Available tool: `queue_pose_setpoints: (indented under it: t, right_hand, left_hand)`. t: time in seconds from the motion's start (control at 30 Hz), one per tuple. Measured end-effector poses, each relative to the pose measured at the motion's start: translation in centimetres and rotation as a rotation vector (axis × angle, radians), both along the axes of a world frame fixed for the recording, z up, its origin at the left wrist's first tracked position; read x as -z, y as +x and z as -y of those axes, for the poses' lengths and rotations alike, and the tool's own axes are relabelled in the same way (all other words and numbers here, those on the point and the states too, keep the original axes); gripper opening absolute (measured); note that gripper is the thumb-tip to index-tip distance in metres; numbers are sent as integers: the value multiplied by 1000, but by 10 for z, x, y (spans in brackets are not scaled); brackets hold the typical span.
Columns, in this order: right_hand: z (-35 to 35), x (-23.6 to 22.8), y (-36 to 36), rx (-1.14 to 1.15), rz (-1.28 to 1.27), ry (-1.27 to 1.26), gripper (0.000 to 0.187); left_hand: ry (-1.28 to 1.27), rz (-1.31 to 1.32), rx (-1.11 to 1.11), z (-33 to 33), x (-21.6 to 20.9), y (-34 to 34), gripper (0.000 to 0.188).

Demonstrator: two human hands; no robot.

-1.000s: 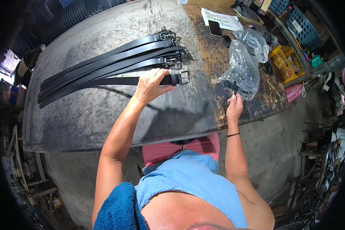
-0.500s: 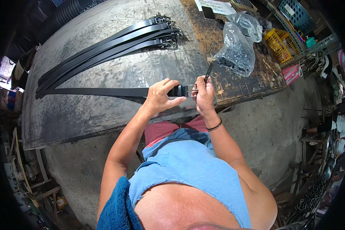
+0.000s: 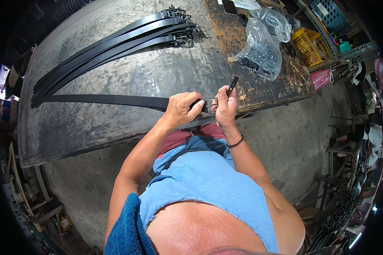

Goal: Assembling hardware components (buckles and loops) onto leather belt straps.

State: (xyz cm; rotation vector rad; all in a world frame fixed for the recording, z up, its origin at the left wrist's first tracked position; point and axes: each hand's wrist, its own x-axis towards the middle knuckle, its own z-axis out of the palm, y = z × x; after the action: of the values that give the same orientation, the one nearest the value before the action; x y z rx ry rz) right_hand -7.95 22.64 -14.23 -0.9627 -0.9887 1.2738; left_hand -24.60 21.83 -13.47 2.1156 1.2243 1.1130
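A black belt stretches across the table from the left, and its metal buckle lies between my two hands. My left hand is closed round the belt just behind the buckle, thumb pressed over the strap. At the buckle's free end, my right hand is closed, with a short black strip-like piece sticking up from between thumb and fingers. What that piece is cannot be made out. Farther back lies a pile of several black belts, buckles toward the right and straps fanned to the left.
The worn grey table has a rougher brown section at right. On it are a clear plastic bag of small dark pieces and a phone. Beyond its right edge stands a yellow basket. A blue towel hangs over my left shoulder.
My left thumb has drawn in and now presses on the belt near the buckle. The black piece in my right hand has tilted slightly to the right. The view has shifted a little.
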Motion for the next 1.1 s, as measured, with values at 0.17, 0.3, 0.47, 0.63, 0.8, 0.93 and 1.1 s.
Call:
queue_pose_setpoints:
  t: [0.17,0.3,0.47,0.63,0.8,0.93,1.1]
  right_hand:
    - [5,-1,4,21,33,23,19]
    - [4,-1,17,25,95,-20,18]
    - [-22,-8,80,56,220,-20,18]
    - [-30,-24,65,65,190,-123,17]
    - [-46,-66,3,-123,-42,-73,14]
    - [-75,-106,3,-43,-27,12,14]
    - [-95,-162,3,-170,-102,171,17]
  left_hand:
    - [69,-42,-210,2,4,19,22]
    - [-162,-30,-74,5,18,14,24]
    - [22,-250,-144,40,27,-22,52]
    - [-158,-361,-185,54,5,-53,62]
    - [28,-252,-173,24,-28,-37,92]
    - [420,-41,-202,43,-33,-13,82]
    - [-34,-654,-161,45,-10,-57,66]
